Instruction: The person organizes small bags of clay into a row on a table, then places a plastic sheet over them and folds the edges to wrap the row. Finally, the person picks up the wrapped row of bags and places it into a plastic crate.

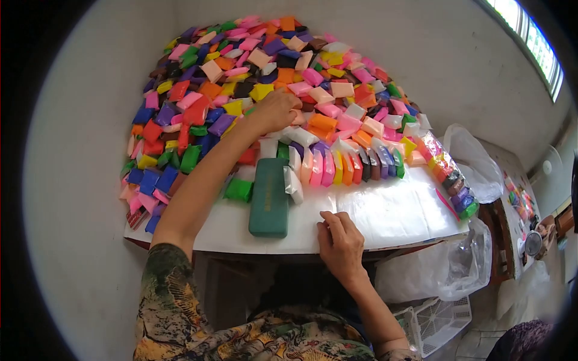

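Observation:
My left hand reaches into a large heap of small coloured packets. Its fingers are bent downward near pink and peach packets; the fingertips are hidden, so what they grip cannot be made out. Loosely bent, my right hand rests at the table's front edge with nothing in it. In front of the heap, a row of packets stands on edge, running from white through pink, yellow, orange, red, black, brown and blue to green. A dark green oblong case lies left of the row, beside a white packet.
A clear bag of lined-up coloured packets lies at the table's right edge. Clear plastic bags hang nearby, above a white plastic basket. A single green packet sits left of the case. Walls stand behind and at left.

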Motion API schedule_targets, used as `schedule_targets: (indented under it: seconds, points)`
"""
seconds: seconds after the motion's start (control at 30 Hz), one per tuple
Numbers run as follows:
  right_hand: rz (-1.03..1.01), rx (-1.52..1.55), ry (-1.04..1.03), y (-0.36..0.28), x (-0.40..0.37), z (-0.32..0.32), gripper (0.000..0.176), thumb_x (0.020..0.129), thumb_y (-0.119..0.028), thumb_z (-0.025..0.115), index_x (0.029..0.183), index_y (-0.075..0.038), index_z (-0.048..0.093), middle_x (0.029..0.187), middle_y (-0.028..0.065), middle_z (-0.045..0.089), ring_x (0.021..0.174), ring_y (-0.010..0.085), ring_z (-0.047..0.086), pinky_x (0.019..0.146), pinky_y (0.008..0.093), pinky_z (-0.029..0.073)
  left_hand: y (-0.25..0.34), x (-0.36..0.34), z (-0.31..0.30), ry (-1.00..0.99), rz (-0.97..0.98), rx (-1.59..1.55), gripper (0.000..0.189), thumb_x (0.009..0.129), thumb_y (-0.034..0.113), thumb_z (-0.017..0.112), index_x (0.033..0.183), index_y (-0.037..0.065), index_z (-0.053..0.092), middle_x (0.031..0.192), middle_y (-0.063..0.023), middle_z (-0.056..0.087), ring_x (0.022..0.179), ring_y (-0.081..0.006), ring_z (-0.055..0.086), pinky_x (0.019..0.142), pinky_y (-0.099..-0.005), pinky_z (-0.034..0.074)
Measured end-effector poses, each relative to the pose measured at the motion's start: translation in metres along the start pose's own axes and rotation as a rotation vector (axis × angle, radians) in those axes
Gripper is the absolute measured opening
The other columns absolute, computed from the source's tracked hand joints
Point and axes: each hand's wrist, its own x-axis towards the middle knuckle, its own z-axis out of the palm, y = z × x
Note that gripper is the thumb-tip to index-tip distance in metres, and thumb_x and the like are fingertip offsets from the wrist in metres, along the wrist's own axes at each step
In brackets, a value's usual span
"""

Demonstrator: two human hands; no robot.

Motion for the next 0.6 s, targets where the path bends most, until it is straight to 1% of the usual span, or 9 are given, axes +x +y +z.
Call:
schedule_targets:
  seconds: [0.07, 0.17, 0.27, 0.37, 0.4, 0.43, 0.5, 0.57, 0.6]
  points:
    - [0.014, 0.016, 0.008, 0.0, 0.001, -0.001, 0.022, 0.081, 0.003, 0.068, 0.103, -0.001, 0.065, 0.081, 0.0119, 0.061, 0.069, 0.0273, 0.064, 0.062, 0.0365, 0.051, 0.004, 0.031, 0.006, -0.206, -0.046, 0.137, 0.043, 0.087, 0.04, 0.056, 0.111, 0.006, 0.07, 0.114, -0.0175, 0.067, 0.112, -0.0375, 0.059, 0.099, -0.048, 0.044]
    - [0.015, 0.042, 0.02, 0.003, 0.0, 0.0, 0.022, 0.083, -0.001, 0.067, 0.104, -0.003, 0.064, 0.083, 0.011, 0.059, 0.072, 0.0292, 0.062, 0.062, 0.0389, 0.051, 0.0, 0.049, 0.039, -0.275, -0.229, 0.207, 0.052, 0.086, 0.049, 0.055, 0.113, 0.008, 0.07, 0.115, -0.0187, 0.068, 0.115, -0.0396, 0.058, 0.101, -0.0489, 0.043]
    - [0.011, 0.003, 0.024, 0.002, 0.0, 0.001, 0.021, 0.082, 0.0, 0.067, 0.103, -0.004, 0.064, 0.083, 0.0109, 0.059, 0.071, 0.0285, 0.063, 0.062, 0.0383, 0.051, 0.004, 0.053, 0.025, -0.369, -0.185, 0.234, 0.048, 0.086, 0.046, 0.059, 0.116, 0.01, 0.068, 0.116, -0.0201, 0.068, 0.117, -0.0386, 0.059, 0.1, -0.0457, 0.046]
    - [0.003, -0.008, 0.038, 0.001, 0.001, 0.002, 0.022, 0.081, 0.001, 0.067, 0.103, -0.004, 0.064, 0.083, 0.011, 0.059, 0.071, 0.0289, 0.063, 0.062, 0.0384, 0.051, 0.005, 0.034, -0.004, -0.159, -0.094, -0.001, 0.047, 0.081, 0.04, 0.067, 0.119, 0.011, 0.065, 0.114, -0.0219, 0.067, 0.115, -0.0376, 0.061, 0.095, -0.0429, 0.049]
    - [0.013, 0.01, 0.033, 0.002, 0.001, 0.002, 0.023, 0.082, 0.0, 0.068, 0.104, -0.003, 0.064, 0.084, 0.011, 0.059, 0.071, 0.0277, 0.063, 0.061, 0.0373, 0.051, 0.015, 0.029, -0.022, -0.125, -0.118, 0.012, 0.052, 0.078, 0.035, 0.071, 0.124, 0.011, 0.062, 0.116, -0.0221, 0.066, 0.115, -0.0367, 0.061, 0.094, -0.0415, 0.05]
    - [0.026, 0.028, 0.025, 0.003, 0.0, 0.001, 0.023, 0.083, -0.001, 0.068, 0.105, -0.003, 0.064, 0.085, 0.0109, 0.06, 0.07, 0.0265, 0.063, 0.061, 0.0362, 0.051, 0.028, 0.022, -0.037, -0.093, -0.142, 0.023, 0.059, 0.075, 0.03, 0.074, 0.129, 0.012, 0.06, 0.118, -0.0223, 0.065, 0.115, -0.0358, 0.061, 0.093, -0.04, 0.05]
    - [0.113, 0.14, 0.025, 0.0, 0.001, -0.002, 0.025, 0.084, -0.003, 0.069, 0.109, -0.002, 0.064, 0.088, 0.0108, 0.061, 0.07, 0.0235, 0.062, 0.061, 0.0335, 0.05, 0.036, -0.008, -0.048, 0.185, -0.061, -0.238, 0.085, 0.073, 0.036, 0.079, 0.144, 0.006, 0.044, 0.127, -0.0205, 0.062, 0.117, -0.0391, 0.058, 0.098, -0.0444, 0.047]
    - [0.266, 0.322, 0.047, -0.006, 0.009, -0.008, 0.028, 0.086, -0.006, 0.07, 0.113, -0.001, 0.063, 0.091, 0.0108, 0.063, 0.07, 0.02, 0.062, 0.06, 0.0303, 0.05, 0.077, -0.045, -0.063, 0.217, -0.002, -0.416, 0.09, 0.071, 0.017, 0.078, 0.151, 0.014, 0.037, 0.136, -0.0181, 0.055, 0.119, -0.034, 0.057, 0.102, -0.0398, 0.044]
    - [0.323, 0.433, 0.039, -0.001, 0.01, -0.011, 0.034, 0.09, -0.01, 0.07, 0.121, 0.0, 0.06, 0.098, 0.0109, 0.065, 0.073, 0.0143, 0.061, 0.061, 0.0266, 0.049, 0.1, -0.061, -0.063, 0.226, 0.073, -0.49, 0.091, 0.071, 0.011, 0.076, 0.152, 0.012, 0.035, 0.139, -0.017, 0.053, 0.121, -0.0331, 0.055, 0.104, -0.0399, 0.043]
